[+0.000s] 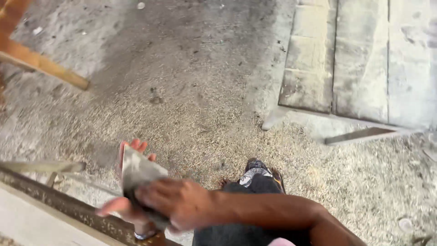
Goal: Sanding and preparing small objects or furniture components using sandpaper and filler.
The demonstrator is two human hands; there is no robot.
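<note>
Both hands [154, 200] hold a sheet [139, 175] over the floor [191, 91], boards [364, 59] lying far right, a beam [68, 207] at left.

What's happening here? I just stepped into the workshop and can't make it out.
A person stands on a sawdust-strewn floor and looks down at both hands. The left hand holds a grey, flat sheet, perhaps sandpaper, from below, and the right hand presses on it from above. The picture is blurred, so the sheet's kind is uncertain. A wooden bench edge runs beside the hands, boards lie on the floor ahead, and one sandalled foot shows below.
</note>
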